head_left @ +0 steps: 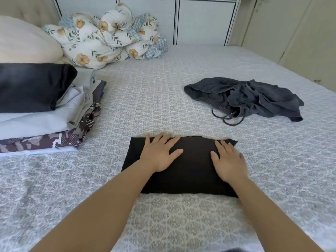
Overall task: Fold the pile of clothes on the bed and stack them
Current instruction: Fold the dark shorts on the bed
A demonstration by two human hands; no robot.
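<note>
A black garment (190,171), folded into a flat rectangle, lies on the patterned bed cover (163,110) near the front. My left hand (160,153) presses flat on its left part with fingers spread. On its right part my right hand (229,162) lies flat too. At the left a stack of folded clothes (41,113) stands, with a black piece on top, pale grey ones below and a camouflage print underneath. A crumpled dark grey pair of drawstring shorts (249,99) lies unfolded at the right.
A floral duvet (109,37) is bundled at the head of the bed beside a cream pillow (23,44). White panelled wardrobe doors (200,20) stand behind the bed. Beige walls run along the right side.
</note>
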